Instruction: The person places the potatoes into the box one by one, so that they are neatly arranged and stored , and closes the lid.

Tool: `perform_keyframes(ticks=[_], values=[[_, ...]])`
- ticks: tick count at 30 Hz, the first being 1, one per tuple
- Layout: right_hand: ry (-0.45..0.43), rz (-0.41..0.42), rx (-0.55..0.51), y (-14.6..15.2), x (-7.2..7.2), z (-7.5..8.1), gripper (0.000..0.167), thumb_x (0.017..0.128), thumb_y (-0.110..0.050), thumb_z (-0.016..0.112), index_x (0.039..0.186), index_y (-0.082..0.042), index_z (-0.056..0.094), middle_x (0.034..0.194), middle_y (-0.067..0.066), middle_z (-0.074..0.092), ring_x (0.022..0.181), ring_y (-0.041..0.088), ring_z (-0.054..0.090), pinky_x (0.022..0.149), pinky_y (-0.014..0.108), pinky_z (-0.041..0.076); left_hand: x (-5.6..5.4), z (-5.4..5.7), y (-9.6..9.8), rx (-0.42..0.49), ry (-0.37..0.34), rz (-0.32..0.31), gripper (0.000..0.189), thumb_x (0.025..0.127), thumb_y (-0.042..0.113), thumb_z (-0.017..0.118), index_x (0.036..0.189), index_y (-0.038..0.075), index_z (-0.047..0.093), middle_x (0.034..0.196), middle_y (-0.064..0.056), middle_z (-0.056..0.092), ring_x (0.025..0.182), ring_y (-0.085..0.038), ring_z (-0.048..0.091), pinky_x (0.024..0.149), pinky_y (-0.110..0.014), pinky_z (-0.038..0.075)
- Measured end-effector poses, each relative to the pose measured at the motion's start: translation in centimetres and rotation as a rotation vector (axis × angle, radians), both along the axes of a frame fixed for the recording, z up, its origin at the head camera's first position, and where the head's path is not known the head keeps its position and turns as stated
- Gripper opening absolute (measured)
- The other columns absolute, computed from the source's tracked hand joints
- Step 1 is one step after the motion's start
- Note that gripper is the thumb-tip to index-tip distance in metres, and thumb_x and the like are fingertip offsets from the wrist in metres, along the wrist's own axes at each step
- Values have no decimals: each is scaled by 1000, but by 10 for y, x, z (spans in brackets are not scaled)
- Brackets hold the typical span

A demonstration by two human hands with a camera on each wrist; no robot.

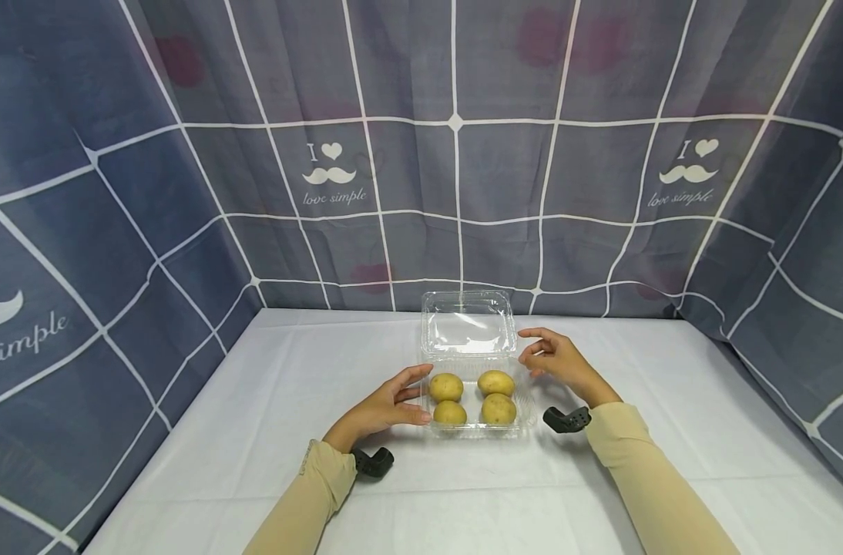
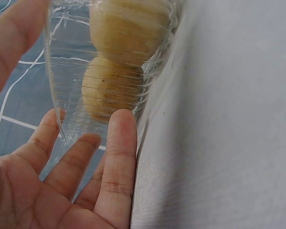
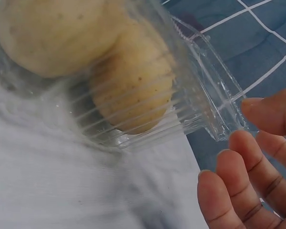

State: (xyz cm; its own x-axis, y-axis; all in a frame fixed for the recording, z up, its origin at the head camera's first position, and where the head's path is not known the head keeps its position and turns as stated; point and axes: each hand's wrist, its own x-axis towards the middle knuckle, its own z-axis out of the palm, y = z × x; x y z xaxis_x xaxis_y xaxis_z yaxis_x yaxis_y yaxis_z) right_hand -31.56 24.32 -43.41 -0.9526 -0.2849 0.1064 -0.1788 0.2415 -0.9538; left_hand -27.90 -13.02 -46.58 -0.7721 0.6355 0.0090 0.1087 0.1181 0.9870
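Observation:
A clear plastic clamshell container (image 1: 473, 429) sits on the table, its lid (image 1: 468, 324) tipped up at the back. Inside are several yellow potatoes (image 1: 498, 409), paired front and back on the left and right sides. My left hand (image 1: 383, 405) is at the container's left side, thumb toward the front and fingers spread along the wall. In the left wrist view, fingertips (image 2: 121, 121) lie right at the ribbed plastic wall. At the right, my right hand (image 1: 563, 362) hovers beside the lid's lower corner, fingers loosely bent. Its fingertips (image 3: 243, 140) are close to the clear edge in the right wrist view.
A white cloth (image 1: 255, 470) covers the table. Grey-blue checked curtains (image 1: 408, 169) hang behind it and on both sides. Black wrist-worn devices (image 1: 567, 420) sit below each wrist, at the cuffs of the beige sleeves (image 1: 650, 470).

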Motion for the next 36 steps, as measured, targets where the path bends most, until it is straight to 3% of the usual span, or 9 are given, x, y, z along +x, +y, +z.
perform_keyframes(ticks=[16,25,32,36], values=[[-71,0,21,-1,-13,2,70,101,0,68,160,13,34,102,6,70,83,14,68,71,27,63,-1,0,2,-6,6,5,94,96,10,83,170,2,27,176,-21,25,158,-49,31,120,-48,46],[-106,16,94,-5,-19,2,73,103,-3,68,163,13,28,119,21,66,89,20,68,75,29,64,-1,-2,1,-4,2,0,93,96,11,83,170,3,27,176,-21,24,158,-48,31,121,-47,46],[-119,39,89,-5,-21,2,75,101,-2,69,163,13,28,123,23,64,90,21,69,76,31,64,-1,-3,1,-9,8,3,94,96,11,83,170,2,26,176,-21,25,157,-49,31,121,-48,46],[-106,53,87,-4,-19,4,75,103,-4,69,164,12,28,126,26,65,99,26,71,78,31,64,-1,-2,1,-8,6,-4,95,96,12,83,170,1,25,176,-21,24,158,-49,30,121,-47,46]])
